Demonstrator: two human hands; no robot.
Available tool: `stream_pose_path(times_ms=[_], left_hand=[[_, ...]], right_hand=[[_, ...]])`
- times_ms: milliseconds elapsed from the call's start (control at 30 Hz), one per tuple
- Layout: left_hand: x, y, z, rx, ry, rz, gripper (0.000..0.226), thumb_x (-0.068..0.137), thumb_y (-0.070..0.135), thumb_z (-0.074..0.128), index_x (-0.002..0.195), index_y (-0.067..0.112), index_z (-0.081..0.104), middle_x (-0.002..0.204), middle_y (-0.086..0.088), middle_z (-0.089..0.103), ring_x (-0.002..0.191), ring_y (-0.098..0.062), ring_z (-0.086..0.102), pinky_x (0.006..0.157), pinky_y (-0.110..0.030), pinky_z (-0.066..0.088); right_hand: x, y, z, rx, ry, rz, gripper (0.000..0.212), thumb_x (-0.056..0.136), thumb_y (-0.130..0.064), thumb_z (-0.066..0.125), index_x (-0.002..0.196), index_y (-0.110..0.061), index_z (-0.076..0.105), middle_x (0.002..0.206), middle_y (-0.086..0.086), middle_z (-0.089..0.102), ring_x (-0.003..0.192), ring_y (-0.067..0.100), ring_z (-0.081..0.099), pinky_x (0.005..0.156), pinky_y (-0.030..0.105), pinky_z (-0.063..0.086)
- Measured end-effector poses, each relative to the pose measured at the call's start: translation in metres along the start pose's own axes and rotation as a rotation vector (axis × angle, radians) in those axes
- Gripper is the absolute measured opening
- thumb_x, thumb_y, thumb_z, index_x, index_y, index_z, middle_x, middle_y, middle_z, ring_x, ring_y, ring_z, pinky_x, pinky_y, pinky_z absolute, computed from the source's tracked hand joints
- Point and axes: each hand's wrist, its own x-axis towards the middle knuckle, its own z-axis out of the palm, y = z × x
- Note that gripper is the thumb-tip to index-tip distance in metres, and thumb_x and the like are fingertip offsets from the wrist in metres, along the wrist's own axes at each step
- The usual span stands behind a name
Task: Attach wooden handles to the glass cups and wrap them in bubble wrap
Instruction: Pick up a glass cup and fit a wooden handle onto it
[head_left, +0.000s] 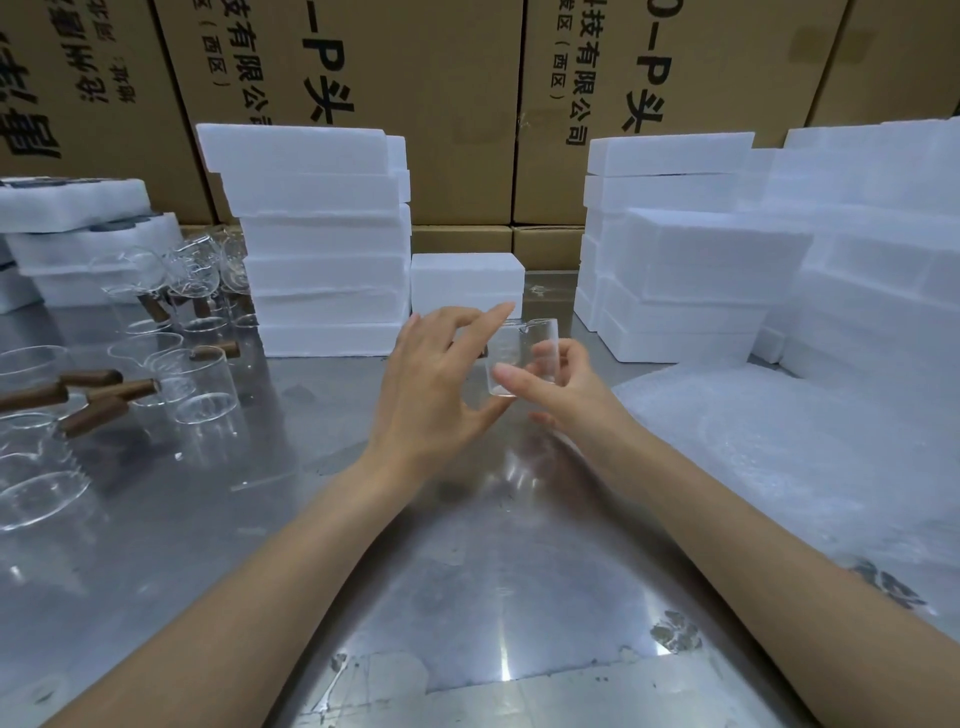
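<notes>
A clear glass cup with a small spout is held above the steel table at the centre. My right hand grips it from the right, fingers curled round its wall. My left hand is at the cup's left side, index finger stretched over the rim and thumb under the base. Its bent middle fingers cover a wooden handle, of which only a dark tip shows against the glass. Loose wooden handles and several bare glass cups lie at the left. Bubble wrap is spread at the right.
Stacks of white foam blocks stand behind the hands at the left and right, with one small foam block between them. Cups with handles fitted sit at the far left. Brown cartons wall off the back.
</notes>
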Motion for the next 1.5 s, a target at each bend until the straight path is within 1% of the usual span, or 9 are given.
stream_pose_path(times_ms=[200,367,567,867,1000,1133,1233,1333,1500], left_hand=[[0.002,0.002,-0.002,-0.223,0.07,-0.157,0.105,0.071,0.045,0.08,0.149,0.014,0.018,0.137,0.003,0.046,0.125,-0.005,0.041,0.106,-0.049,0.038],[0.001,0.0,0.0,-0.336,-0.017,-0.141,0.087,0.072,0.042,0.081,0.14,0.019,0.033,0.133,0.01,0.052,0.128,-0.009,0.045,0.107,-0.031,0.036],[0.0,0.0,0.003,-0.321,0.004,-0.143,0.048,0.078,0.032,0.079,0.118,0.025,0.053,0.114,0.022,0.054,0.112,0.004,0.049,0.09,-0.011,0.039],[0.001,0.002,0.0,-0.169,0.029,-0.092,0.059,0.077,0.027,0.078,0.13,0.017,0.055,0.112,-0.003,0.053,0.103,-0.017,0.054,0.083,-0.028,0.046],[0.003,0.005,0.001,-0.241,-0.003,-0.065,0.074,0.074,0.035,0.08,0.137,0.017,0.046,0.125,-0.003,0.049,0.116,-0.013,0.048,0.096,-0.021,0.04],[0.005,0.01,-0.003,-0.598,-0.145,-0.477,0.089,0.072,0.059,0.068,0.146,0.029,0.028,0.138,0.015,0.039,0.127,0.0,0.039,0.095,-0.005,0.034],[0.008,0.007,-0.005,-0.816,-0.233,-0.644,0.061,0.083,0.052,0.059,0.134,0.021,0.05,0.12,0.02,0.061,0.115,0.007,0.052,0.097,-0.017,0.041],[0.008,0.008,-0.007,-0.911,-0.241,-0.622,0.027,0.091,0.042,0.049,0.092,0.023,0.068,0.078,0.026,0.068,0.078,0.017,0.059,0.067,0.0,0.041],[0.007,0.001,-0.002,-0.98,-0.141,-0.714,0.025,0.089,0.026,0.062,0.11,0.013,0.068,0.099,0.012,0.072,0.096,0.006,0.063,0.072,-0.001,0.042]], right_hand=[[0.003,-0.008,-0.005,0.258,-0.023,0.094,0.022,0.09,-0.038,0.051,0.096,-0.018,0.061,0.101,0.001,0.063,0.096,0.011,0.059,0.093,0.035,0.045],[0.001,-0.01,-0.008,0.384,-0.084,0.153,0.055,0.075,-0.046,0.051,0.115,-0.011,0.063,0.115,0.003,0.066,0.1,0.011,0.063,0.095,0.032,0.045],[0.002,-0.008,-0.01,0.364,-0.229,0.177,0.056,0.073,-0.048,0.05,0.118,-0.017,0.06,0.107,-0.002,0.072,0.102,0.01,0.063,0.096,0.035,0.041],[0.001,0.0,0.0,0.1,-0.056,0.004,0.08,0.06,-0.057,0.075,0.127,-0.025,0.044,0.123,-0.006,0.055,0.111,0.005,0.058,0.093,0.036,0.049],[0.004,-0.001,-0.005,0.153,-0.049,0.002,0.039,0.078,-0.042,0.07,0.109,-0.02,0.06,0.102,-0.008,0.064,0.091,0.003,0.063,0.089,0.031,0.048],[0.007,-0.002,-0.007,0.266,-0.097,0.012,0.013,0.085,-0.035,0.062,0.083,-0.024,0.068,0.086,-0.009,0.069,0.086,0.001,0.064,0.086,0.032,0.045],[0.008,-0.002,-0.008,0.258,-0.151,0.031,0.029,0.076,-0.043,0.058,0.096,-0.025,0.068,0.103,-0.01,0.071,0.097,0.001,0.064,0.086,0.031,0.044],[0.007,-0.002,-0.008,0.237,-0.213,0.051,0.035,0.078,-0.044,0.054,0.106,-0.027,0.067,0.114,-0.011,0.069,0.106,-0.001,0.061,0.089,0.032,0.042],[0.009,-0.002,-0.01,0.259,-0.212,0.08,0.027,0.089,-0.041,0.055,0.111,-0.029,0.065,0.119,-0.012,0.065,0.113,0.002,0.056,0.096,0.031,0.042]])
